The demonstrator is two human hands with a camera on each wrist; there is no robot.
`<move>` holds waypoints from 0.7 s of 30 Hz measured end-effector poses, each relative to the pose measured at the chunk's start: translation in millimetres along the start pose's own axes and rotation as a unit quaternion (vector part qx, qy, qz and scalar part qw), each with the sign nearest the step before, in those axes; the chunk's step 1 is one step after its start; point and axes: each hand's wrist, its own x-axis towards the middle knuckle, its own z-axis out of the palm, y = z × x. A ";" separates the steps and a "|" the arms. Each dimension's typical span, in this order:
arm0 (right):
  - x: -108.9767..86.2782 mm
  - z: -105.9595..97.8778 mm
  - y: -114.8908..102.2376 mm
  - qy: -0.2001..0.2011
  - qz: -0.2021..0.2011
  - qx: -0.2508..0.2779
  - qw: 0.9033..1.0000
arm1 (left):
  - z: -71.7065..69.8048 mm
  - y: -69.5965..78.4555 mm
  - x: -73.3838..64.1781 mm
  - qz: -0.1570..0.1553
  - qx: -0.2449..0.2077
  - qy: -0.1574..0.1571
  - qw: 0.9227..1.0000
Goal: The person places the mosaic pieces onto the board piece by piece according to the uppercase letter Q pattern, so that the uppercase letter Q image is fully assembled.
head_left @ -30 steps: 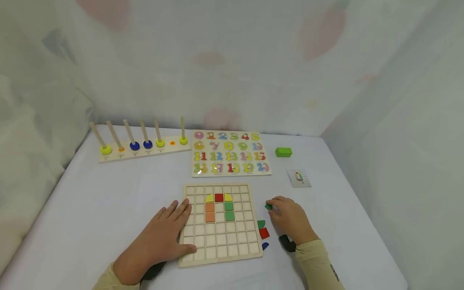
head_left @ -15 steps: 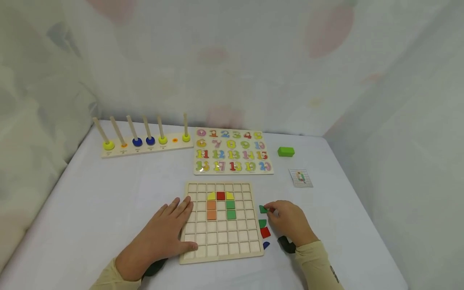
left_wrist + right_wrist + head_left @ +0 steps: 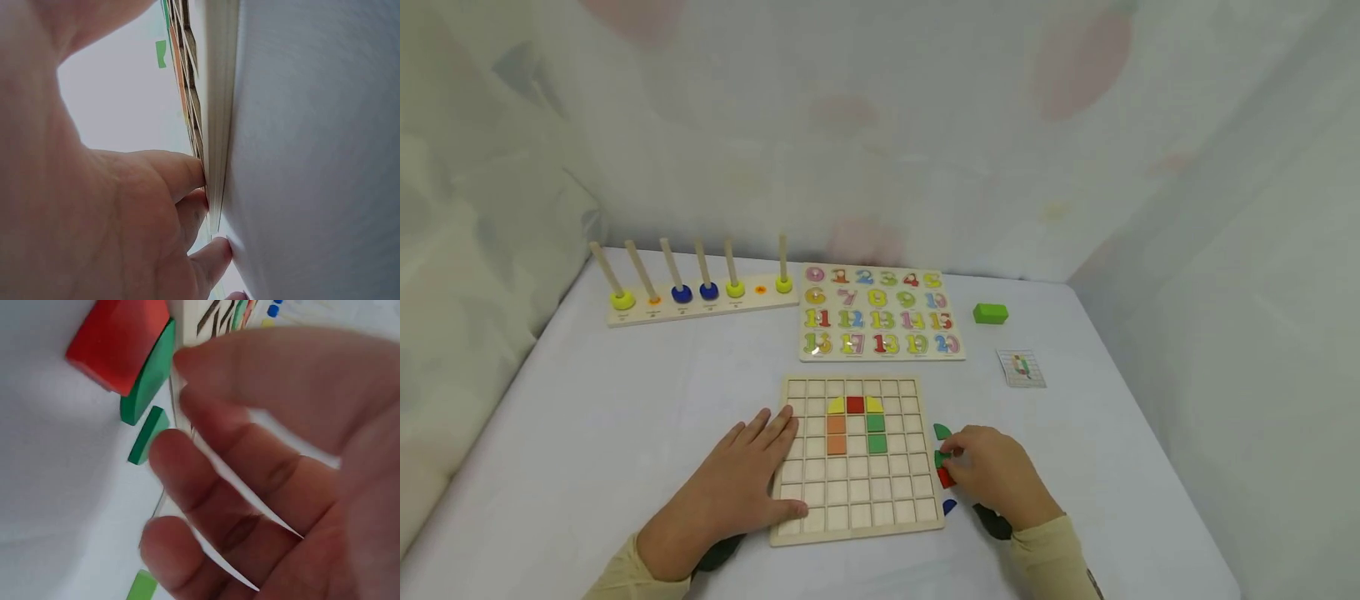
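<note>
My left hand (image 3: 730,479) rests spread on the left edge of a wooden grid board (image 3: 859,492). In the left wrist view its fingertips touch the board's side (image 3: 219,106). Set in the grid are a red square (image 3: 855,405) between two yellow rounded tiles (image 3: 837,407), with orange tiles (image 3: 837,435) and green tiles (image 3: 876,433) below. Right of the board, my right hand (image 3: 996,471) hovers with bent fingers over a green quarter-round tile (image 3: 150,375) and a red square tile (image 3: 119,347). Nothing shows between its thumb and forefinger. Another green quarter-round tile (image 3: 942,432) lies just beyond.
A blue tile (image 3: 950,506) lies by the board's lower right corner. Farther back stand a peg counting rack (image 3: 700,311) and a number puzzle board (image 3: 880,352). A bright green block (image 3: 991,313) and a pattern card (image 3: 1022,368) lie at the right.
My right hand has put down the green quarter-round tile beside the board, let go of it, and moved nearer to me over the other tiles. The left hand stays put.
</note>
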 end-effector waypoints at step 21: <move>-12.2 8.2 1.5 0.058 -0.014 -0.017 0.998 | -2.1 0.8 -0.9 0.000 -0.005 0.003 1.000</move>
